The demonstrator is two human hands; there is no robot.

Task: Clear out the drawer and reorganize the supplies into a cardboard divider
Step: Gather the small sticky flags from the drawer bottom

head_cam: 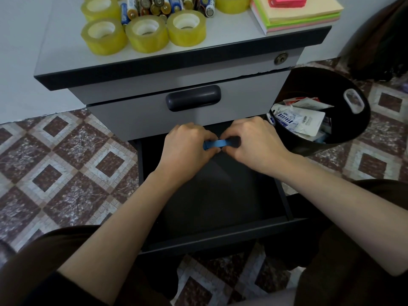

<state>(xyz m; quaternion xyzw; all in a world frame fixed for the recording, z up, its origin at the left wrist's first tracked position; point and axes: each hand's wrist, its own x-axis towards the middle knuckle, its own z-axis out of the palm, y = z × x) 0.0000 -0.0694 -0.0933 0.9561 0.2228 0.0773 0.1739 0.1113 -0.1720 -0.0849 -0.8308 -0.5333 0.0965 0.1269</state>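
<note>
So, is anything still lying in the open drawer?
No: the open drawer shows only its bare dark floor; both hands hold a blue strip above it.

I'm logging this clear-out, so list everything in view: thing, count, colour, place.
Tape rolls: at least five, yellowish, cabinet top.
Batteries: a cluster, mixed colours, behind the rolls.
Paper pads: one stack, pastel, cabinet top right.
Cabinet: one, grey, black trim.
Drawer: one, black, pulled open, looks bare.
Bin: one, black, right of cabinet, holds packaging.
Blue band: one, held over the drawer.
Left hand, right hand: both pinching the band.
</note>
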